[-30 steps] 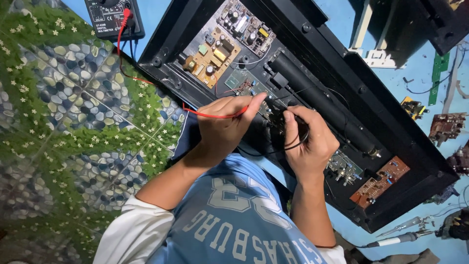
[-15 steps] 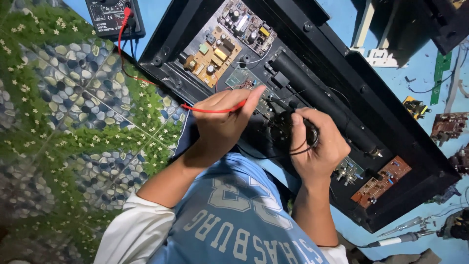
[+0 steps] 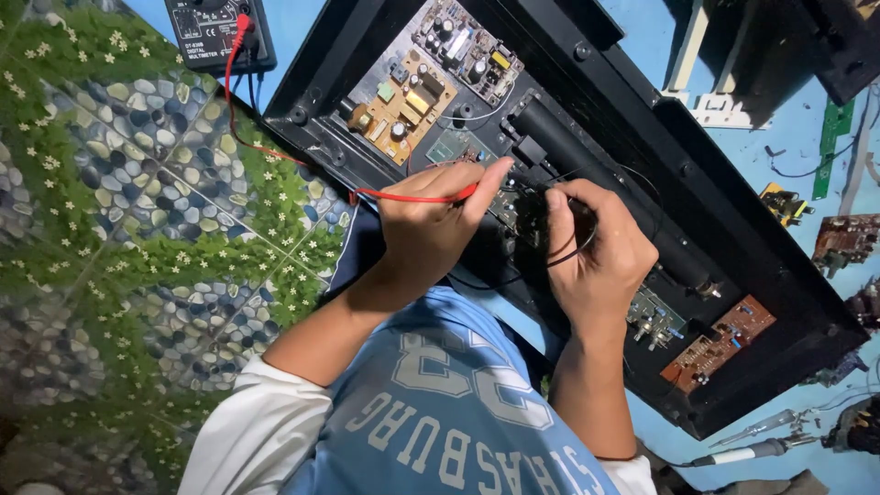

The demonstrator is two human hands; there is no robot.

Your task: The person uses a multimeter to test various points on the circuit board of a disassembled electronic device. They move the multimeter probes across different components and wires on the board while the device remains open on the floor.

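Observation:
My left hand [image 3: 431, 225] grips a red multimeter probe [image 3: 417, 196], its tip pressed onto a small circuit board inside an open black device case [image 3: 642, 137]. The probe's red lead [image 3: 247, 128] runs up to a black multimeter [image 3: 215, 32] at the top left. My right hand [image 3: 596, 252] is closed on a black probe [image 3: 573, 243] with a looping black wire, touching the same spot in the case. A tan power board [image 3: 408, 101] and a grey board [image 3: 463, 46] sit further up inside the case.
A brown board [image 3: 720, 339] lies at the case's lower right end. Loose circuit boards [image 3: 848, 243] and a green strip [image 3: 830, 137] rest on the blue surface at right. A soldering iron [image 3: 752, 449] lies at the bottom right. Pebble-and-leaf patterned flooring [image 3: 137, 229] fills the left.
Both hands have shifted slightly on the board; the right hand has turned a little and moved right, and the red probe now lies flatter. The case and multimeter have not moved.

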